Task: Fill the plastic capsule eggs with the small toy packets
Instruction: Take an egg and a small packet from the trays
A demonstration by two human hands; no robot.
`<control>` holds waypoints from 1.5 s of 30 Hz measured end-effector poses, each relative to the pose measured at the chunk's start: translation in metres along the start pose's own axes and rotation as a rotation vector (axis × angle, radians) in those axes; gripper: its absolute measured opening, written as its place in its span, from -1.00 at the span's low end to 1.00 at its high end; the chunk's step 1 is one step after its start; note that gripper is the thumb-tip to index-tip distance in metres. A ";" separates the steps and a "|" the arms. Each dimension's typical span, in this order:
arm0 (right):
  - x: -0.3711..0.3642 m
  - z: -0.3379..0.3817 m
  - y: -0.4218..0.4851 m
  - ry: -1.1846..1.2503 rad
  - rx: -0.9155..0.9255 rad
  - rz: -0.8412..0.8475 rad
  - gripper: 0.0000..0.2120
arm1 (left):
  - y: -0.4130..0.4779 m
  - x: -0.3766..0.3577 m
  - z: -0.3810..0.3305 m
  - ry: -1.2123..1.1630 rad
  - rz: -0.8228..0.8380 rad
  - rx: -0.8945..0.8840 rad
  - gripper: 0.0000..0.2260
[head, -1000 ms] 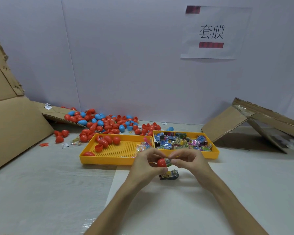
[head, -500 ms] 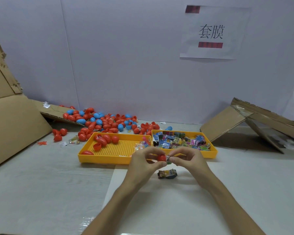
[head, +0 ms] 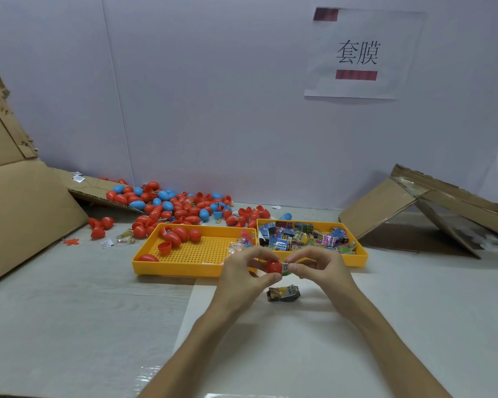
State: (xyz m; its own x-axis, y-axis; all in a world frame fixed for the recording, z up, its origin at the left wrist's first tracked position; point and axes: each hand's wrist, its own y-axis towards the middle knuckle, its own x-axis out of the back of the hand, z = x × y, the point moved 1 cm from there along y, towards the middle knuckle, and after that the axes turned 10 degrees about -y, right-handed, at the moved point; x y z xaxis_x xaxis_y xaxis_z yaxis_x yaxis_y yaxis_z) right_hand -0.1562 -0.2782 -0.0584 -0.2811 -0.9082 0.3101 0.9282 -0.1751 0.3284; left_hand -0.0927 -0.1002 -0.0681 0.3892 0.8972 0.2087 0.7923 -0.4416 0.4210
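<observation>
My left hand (head: 243,270) pinches a red capsule egg half (head: 273,266) above the table. Against its open side my right hand (head: 318,267) pinches a small printed toy packet (head: 286,266), partly pushed in. Another toy packet (head: 283,293) lies on the white table just below my hands. Behind them the left yellow tray (head: 184,264) holds several red egg pieces, and the right yellow tray (head: 360,258) is full of small toy packets.
A heap of red and blue capsule eggs (head: 173,205) lies against the back wall on the left. Cardboard sheets lean at the far left (head: 18,214) and the right (head: 414,214). A paper sign (head: 360,53) hangs on the wall.
Both hands have kept the egg half and packet together and shifted slightly; the packet looks pressed a little closer into the egg.
</observation>
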 end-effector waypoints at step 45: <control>-0.041 -0.007 -0.012 -0.695 0.744 -0.477 -0.70 | 0.000 0.002 -0.003 -0.904 -0.087 0.382 -0.55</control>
State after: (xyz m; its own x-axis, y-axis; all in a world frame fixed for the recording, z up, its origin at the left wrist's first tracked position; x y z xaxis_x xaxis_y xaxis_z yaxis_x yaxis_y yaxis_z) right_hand -0.1535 -0.2417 -0.0816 -0.8595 -0.3591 0.3638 0.3779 0.0331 0.9253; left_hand -0.0933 -0.0983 -0.0650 0.4091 0.6600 -0.6301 0.8718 -0.4866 0.0563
